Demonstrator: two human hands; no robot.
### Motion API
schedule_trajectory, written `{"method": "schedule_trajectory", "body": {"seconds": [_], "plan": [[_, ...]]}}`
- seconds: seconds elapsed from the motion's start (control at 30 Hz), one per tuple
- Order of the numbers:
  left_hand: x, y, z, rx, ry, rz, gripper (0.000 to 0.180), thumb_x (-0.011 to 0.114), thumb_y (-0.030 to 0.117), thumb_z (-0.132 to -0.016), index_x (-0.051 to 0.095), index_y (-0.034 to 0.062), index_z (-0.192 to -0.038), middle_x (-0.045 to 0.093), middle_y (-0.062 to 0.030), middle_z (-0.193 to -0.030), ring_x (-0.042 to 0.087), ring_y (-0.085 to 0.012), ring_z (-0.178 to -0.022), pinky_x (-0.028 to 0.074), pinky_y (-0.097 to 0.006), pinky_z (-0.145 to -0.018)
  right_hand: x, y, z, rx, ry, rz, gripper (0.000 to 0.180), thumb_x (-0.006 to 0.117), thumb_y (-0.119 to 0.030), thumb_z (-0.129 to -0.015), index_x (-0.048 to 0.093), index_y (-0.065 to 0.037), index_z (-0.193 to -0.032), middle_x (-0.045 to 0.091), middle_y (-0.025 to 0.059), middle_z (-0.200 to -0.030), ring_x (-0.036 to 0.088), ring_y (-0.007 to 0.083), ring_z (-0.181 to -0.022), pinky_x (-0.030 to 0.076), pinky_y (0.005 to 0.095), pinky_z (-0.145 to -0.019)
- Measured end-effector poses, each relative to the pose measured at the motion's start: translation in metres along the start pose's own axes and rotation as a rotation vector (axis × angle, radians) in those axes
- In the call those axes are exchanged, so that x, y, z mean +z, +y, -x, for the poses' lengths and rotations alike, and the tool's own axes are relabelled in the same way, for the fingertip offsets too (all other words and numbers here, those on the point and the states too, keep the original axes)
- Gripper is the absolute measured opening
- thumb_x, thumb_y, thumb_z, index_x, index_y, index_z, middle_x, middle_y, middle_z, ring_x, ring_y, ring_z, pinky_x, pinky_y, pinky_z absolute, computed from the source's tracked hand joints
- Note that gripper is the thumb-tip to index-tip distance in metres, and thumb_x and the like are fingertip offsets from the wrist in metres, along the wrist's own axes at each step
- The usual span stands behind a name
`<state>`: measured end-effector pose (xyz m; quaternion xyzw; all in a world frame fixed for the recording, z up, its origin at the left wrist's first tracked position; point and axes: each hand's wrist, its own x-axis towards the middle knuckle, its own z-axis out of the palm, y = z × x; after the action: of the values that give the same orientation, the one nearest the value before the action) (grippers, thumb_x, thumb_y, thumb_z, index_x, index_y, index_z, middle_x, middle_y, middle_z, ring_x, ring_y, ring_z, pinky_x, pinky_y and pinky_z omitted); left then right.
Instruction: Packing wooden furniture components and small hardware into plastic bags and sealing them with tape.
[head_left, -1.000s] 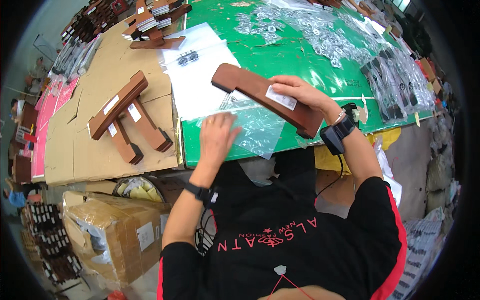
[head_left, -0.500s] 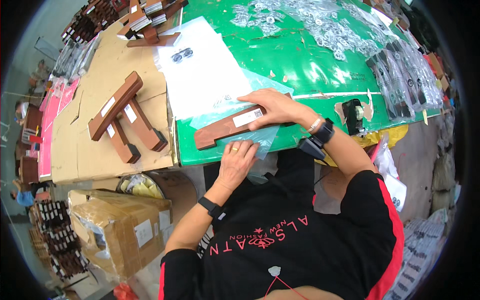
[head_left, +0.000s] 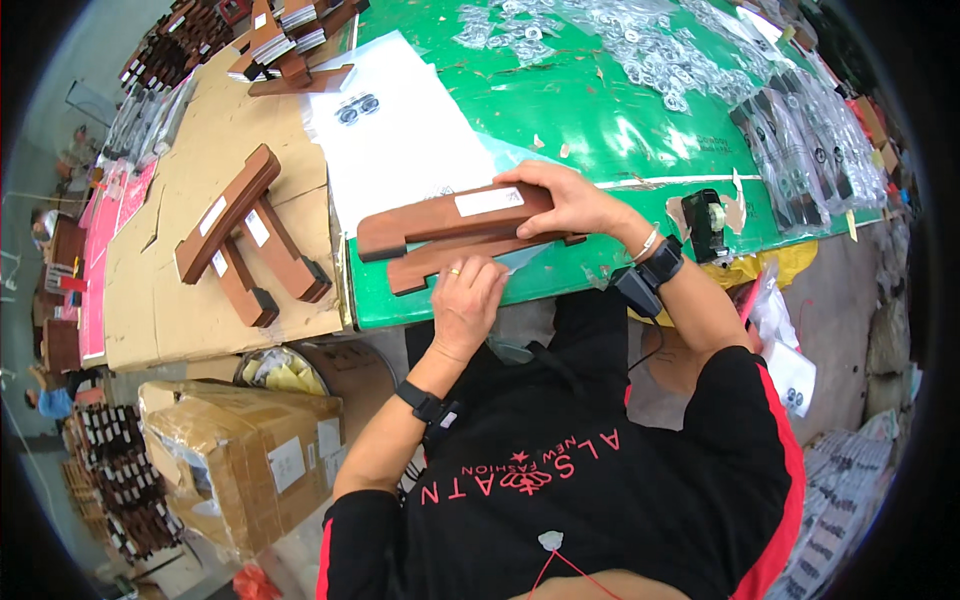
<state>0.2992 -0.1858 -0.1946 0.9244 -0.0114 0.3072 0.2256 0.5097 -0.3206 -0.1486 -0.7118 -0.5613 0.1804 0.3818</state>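
Wooden pieces near table edge

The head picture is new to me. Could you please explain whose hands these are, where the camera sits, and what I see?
This is no machine but a person, working bare-handed. The camera is worn on the head and looks down; its wide lens bends straight edges. The right hand grips the farther wooden piece, which carries a white label. The left hand seems to touch the nearer wooden piece. Both are over the green table. On the left, three more wooden pieces lie on cardboard. Beyond are a white sheet and small clear bags.
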Motion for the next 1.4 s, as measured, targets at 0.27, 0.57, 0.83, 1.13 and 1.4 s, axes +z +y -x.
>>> {"method": "schedule_trajectory", "body": {"seconds": [0.27, 0.57, 0.83, 1.13, 1.4], "plan": [[0.018, -0.047, -0.057, -0.22, -0.099, 0.005, 0.014, 0.074, 0.018, -0.081, 0.067, 0.0059, -0.081, 0.063, -0.0093, -0.084, 0.06, -0.0324, -0.085, 0.049, -0.044, -0.076, -0.051, -0.047, 0.009, -0.01, 0.141, -0.192, 0.072, 0.087, -0.028, -0.073, 0.059, -0.006, -0.135, 0.063, 0.0092, -0.124, 0.058, 0.0216, -0.117, 0.044, 0.0351, -0.103], [-0.048, -0.161, -0.03, -0.714, 0.2, 0.453, 0.019, 0.062, 0.017, -0.096, 0.069, 0.0033, -0.107, 0.066, -0.0039, -0.086, 0.062, -0.0112, -0.078, 0.05, -0.028, -0.07, -0.013, -0.019, 0.019, -0.042, 0.081, 0.069, 0.069, 0.086, -0.025, -0.066, 0.062, -0.007, -0.128, 0.063, 0.0129, -0.118, 0.059, 0.032, -0.111, 0.046, 0.0422, -0.098], [-0.082, -0.131, -0.033, -0.625, 0.147, 0.209, 0.025, 0.068, 0.01, -0.092, 0.068, 0.0043, -0.116, 0.067, -0.0049, -0.087, 0.063, -0.0136, -0.079, 0.053, -0.029, -0.072, -0.008, -0.003, 0.017, -0.03, 0.223, 0.141, 0.071, 0.086, -0.027, -0.069, 0.06, -0.006, -0.132, 0.064, 0.0137, -0.126, 0.059, 0.0318, -0.119, 0.044, 0.0418, -0.104], [0.026, -0.122, -0.129, -0.411, -0.216, -0.364, 0.069, 0.084, 0.04, -0.074, 0.063, 0.0059, -0.13, 0.07, -0.0135, -0.119, 0.065, -0.0317, -0.11, 0.047, -0.039, -0.097, -0.028, -0.026, 0.03, 0.191, 0.521, -0.259, 0.067, 0.085, -0.022, -0.077, 0.059, -0.004, -0.136, 0.064, 0.0082, -0.127, 0.058, 0.0178, -0.119, 0.043, 0.0324, -0.105], [-0.011, -0.069, -0.119, -0.392, -0.153, 0.255, 0.019, 0.076, 0.01, -0.076, 0.068, 0.0089, -0.093, 0.065, -0.0057, -0.093, 0.064, -0.0241, -0.083, 0.05, -0.032, -0.074, -0.043, -0.013, 0.044, 0.209, 0.628, -0.275, 0.066, 0.085, -0.02, -0.077, 0.059, -0.003, -0.135, 0.064, 0.007, -0.126, 0.059, 0.0165, -0.118, 0.043, 0.0314, -0.104]]}}
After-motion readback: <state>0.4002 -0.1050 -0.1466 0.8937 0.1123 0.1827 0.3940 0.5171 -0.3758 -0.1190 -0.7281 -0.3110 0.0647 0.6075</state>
